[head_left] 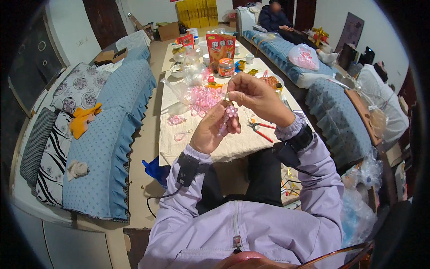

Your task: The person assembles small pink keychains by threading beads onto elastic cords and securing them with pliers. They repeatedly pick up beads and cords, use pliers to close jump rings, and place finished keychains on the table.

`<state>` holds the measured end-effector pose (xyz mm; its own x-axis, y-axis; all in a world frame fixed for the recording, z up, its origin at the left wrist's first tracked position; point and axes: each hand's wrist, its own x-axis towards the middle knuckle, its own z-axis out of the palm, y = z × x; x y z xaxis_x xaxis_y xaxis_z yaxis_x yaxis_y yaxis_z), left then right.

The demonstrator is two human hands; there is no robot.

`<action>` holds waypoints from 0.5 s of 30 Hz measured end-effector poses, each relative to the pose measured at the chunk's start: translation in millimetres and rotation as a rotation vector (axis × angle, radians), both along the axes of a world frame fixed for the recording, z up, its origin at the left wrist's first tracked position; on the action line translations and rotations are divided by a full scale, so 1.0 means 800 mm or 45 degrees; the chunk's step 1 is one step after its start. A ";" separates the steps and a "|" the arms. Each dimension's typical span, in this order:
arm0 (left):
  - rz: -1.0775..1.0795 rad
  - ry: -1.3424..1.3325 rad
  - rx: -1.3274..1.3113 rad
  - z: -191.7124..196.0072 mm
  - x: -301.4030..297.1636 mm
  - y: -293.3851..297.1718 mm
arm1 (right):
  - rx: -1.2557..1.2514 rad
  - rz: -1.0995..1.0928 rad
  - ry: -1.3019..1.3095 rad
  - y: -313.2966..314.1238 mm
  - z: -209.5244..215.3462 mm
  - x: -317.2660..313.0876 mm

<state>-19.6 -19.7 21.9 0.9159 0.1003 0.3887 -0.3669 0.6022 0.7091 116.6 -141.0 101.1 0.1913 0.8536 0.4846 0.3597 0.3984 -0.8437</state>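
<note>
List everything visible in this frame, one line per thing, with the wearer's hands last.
bead cluster: one, pink, held between both hands
loose beads: a pile, pink, on the table in clear plastic
pliers: one, red-handled, on the table by the right wrist
table: one, cream cloth
snack bag: one, red, far end of table
jar: one, orange-lidded, near the bag
sofa: one, blue, left
seated person: one, far end
left hand: grips the cluster
right hand: pinches its top
</note>
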 end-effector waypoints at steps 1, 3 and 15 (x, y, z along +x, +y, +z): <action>-0.006 0.013 0.061 0.002 -0.001 0.001 | 0.047 0.018 -0.049 -0.001 0.000 -0.001; -0.016 0.028 0.192 0.006 -0.003 0.004 | 0.057 0.000 -0.104 -0.003 0.000 -0.004; 0.741 0.149 0.664 0.022 -0.016 -0.019 | 0.061 -0.429 -0.762 -0.030 0.003 -0.015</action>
<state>-32.3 -35.1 39.5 0.8101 0.4074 0.4217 -0.4265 -0.0841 0.9006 104.5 -164.8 103.8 0.1304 0.7697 0.6250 0.8690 0.2148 -0.4458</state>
